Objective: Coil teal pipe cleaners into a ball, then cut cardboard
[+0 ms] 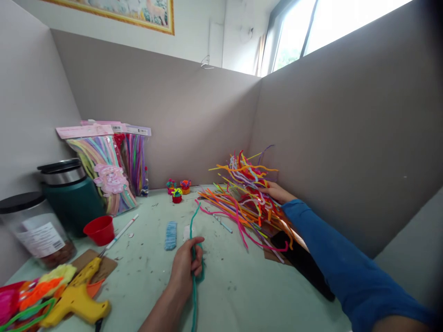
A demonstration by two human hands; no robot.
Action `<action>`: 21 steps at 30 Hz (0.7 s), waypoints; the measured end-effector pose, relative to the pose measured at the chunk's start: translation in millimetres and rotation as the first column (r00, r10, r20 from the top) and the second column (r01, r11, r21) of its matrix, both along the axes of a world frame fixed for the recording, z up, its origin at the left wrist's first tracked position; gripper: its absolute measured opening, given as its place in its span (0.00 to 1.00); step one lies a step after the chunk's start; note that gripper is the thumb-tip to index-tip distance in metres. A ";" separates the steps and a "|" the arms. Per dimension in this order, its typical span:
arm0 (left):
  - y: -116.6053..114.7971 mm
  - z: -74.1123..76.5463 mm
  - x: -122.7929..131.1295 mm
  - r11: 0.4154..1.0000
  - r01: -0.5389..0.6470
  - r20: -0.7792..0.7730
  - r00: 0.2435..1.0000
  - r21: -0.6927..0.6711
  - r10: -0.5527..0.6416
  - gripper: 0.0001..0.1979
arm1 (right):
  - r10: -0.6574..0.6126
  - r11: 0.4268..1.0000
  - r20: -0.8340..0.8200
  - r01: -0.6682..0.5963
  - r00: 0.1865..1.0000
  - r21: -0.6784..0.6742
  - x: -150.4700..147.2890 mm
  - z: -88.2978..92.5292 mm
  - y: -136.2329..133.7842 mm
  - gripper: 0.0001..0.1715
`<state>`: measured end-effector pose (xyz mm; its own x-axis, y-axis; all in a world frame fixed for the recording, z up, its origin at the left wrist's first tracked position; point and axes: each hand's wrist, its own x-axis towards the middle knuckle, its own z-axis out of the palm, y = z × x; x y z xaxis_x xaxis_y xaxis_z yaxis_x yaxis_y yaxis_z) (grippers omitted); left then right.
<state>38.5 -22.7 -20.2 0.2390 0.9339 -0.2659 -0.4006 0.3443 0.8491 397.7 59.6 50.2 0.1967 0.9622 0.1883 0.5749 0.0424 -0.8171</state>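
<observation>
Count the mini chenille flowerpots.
3: a yellow-topped flowerpot in front, a teal-topped one behind it at left, an orange one behind it at right. The chenille stem pile could hide more.

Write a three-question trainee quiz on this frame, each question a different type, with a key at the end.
1. True or false: the left hand holds a teal strand.
2. Which of these is the right hand nearest to?
A) the red cup
B) the pile of colourful strands
C) the yellow glue gun
3. Fill in the colour: the sleeve in view is ____.

Key: 1. True. 2. B. 3. Blue.
</observation>
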 end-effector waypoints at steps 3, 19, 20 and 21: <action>-0.4 0.6 0.3 1.000 0.002 0.000 1.000 0.011 -0.002 0.14 | 0.006 0.999 0.117 0.000 0.993 -0.050 -6.7 -20.5 -0.2 0.24; 0.2 -3.4 0.7 0.999 -0.006 0.002 1.000 0.034 0.006 0.17 | 0.062 0.998 0.512 -0.038 0.857 -0.057 -13.3 1.1 -16.7 0.27; 0.4 -3.6 0.7 1.000 -0.007 0.007 1.000 0.028 0.007 0.17 | 0.053 0.998 0.534 -0.030 0.844 -0.052 -14.7 3.3 -18.0 0.25; 0.7 -3.8 0.8 1.000 -0.006 0.013 1.000 0.021 0.006 0.18 | 0.044 0.999 0.558 -0.021 0.829 -0.048 -16.6 5.1 -19.0 0.23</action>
<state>39.3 -22.0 -24.0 0.2366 0.9407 -0.2432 -0.4138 0.3240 0.8508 381.1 40.6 55.3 0.0380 0.9749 0.2194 0.9324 0.0443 -0.3587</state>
